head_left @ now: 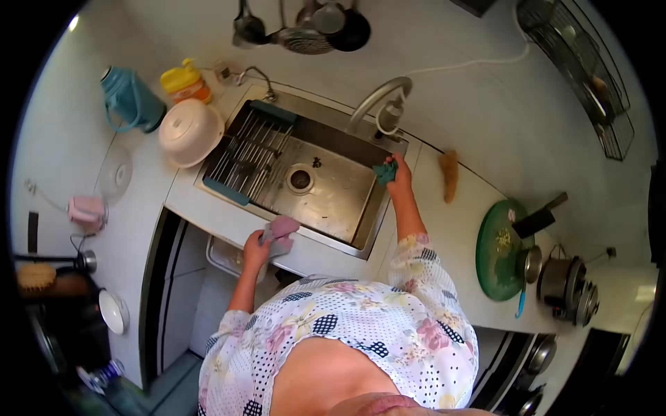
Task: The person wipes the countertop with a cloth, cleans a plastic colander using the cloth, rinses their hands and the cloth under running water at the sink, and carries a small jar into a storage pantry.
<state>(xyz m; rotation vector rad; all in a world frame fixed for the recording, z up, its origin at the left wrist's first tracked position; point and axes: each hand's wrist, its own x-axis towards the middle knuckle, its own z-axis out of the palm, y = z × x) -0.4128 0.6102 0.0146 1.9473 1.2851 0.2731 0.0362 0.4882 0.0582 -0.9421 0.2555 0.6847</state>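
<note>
My left hand (255,248) rests on the front rim of the steel sink (347,239) and grips a pink cloth (280,231). My right hand (398,175) reaches to the sink's back right corner, just below the curved faucet (378,97), and holds a small green scrub pad (386,171) against the rim. The basin holds a wire rack (251,154) on its left side, with the drain (300,179) in the middle.
A white bowl (190,130), teal jug (130,100) and yellow bottle (184,80) stand left of the sink. On the right counter lie a brown scrubber (449,175), a green cutting board (497,251) with a cleaver (539,219), and a metal pot (565,286). Utensils (305,28) hang on the wall.
</note>
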